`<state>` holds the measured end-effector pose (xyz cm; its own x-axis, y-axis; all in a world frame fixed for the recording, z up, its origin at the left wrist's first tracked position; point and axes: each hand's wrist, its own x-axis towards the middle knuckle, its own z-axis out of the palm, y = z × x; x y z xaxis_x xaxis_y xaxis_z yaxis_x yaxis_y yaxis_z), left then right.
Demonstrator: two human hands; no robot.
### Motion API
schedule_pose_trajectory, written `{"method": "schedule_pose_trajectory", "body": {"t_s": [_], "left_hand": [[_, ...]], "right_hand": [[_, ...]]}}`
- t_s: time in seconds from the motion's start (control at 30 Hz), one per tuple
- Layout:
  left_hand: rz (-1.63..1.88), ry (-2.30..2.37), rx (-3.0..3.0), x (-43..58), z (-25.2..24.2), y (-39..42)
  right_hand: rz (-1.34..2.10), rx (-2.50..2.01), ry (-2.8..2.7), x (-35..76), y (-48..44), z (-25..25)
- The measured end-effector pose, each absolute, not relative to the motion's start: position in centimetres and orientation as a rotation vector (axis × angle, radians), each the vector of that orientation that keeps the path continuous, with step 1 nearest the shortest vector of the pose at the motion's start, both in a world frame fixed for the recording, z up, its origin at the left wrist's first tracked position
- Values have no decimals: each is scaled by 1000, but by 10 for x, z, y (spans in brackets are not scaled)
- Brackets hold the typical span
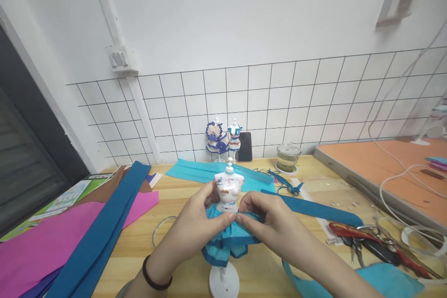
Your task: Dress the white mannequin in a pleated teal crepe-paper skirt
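Note:
A small white mannequin (228,191) on a round white base (224,281) stands upright between my hands, its torso marked with smears of colour. Around its waist sits a turquoise ruffled skirt (230,235) with darker blue edging. My left hand (206,219) is closed at the waist from the left, thumb pressed on the skirt's top edge. From the other side my right hand (265,216) pinches the same edge, its thumb almost meeting the left one. The fingers behind the figure are partly hidden.
Blue fabric strips (101,228) and pink fabric (139,207) lie at left. Behind are turquoise fabric (195,172), two dressed mannequins (217,137), a phone (245,146) and a lidded glass cup (288,157). Red-handled tools (366,233) and turquoise fabric (387,279) lie at right.

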<state>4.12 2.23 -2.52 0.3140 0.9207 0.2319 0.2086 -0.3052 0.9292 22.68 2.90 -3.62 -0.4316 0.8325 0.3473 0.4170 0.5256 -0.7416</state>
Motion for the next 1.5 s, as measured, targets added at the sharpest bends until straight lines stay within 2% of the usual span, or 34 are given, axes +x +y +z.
{"method": "schedule_pose_trajectory", "body": {"t_s": [0.2, 0.4, 0.67, 0.93, 1.13, 1.37, 1.5], "left_hand": [[1141, 1155, 1626, 36, -27, 32], [1147, 1209, 1659, 37, -28, 33], [1167, 1110, 1543, 36, -24, 30], [1170, 1084, 1524, 33, -25, 33], [1136, 1082, 1609, 27, -21, 32], [1035, 1024, 1626, 25, -23, 26], [1053, 1087, 1703, 26, -24, 27]], "right_hand": [[289, -768, -2186, 230, 25, -36], [-348, -538, -2220, 217, 22, -46], [-395, -306, -2266, 218, 17, -48], [-443, -319, -2304, 215, 20, -50], [-108, -370, -2148, 221, 26, -50], [655, -891, -2097, 232, 32, -42], [769, -993, -2081, 231, 33, -39]]}}
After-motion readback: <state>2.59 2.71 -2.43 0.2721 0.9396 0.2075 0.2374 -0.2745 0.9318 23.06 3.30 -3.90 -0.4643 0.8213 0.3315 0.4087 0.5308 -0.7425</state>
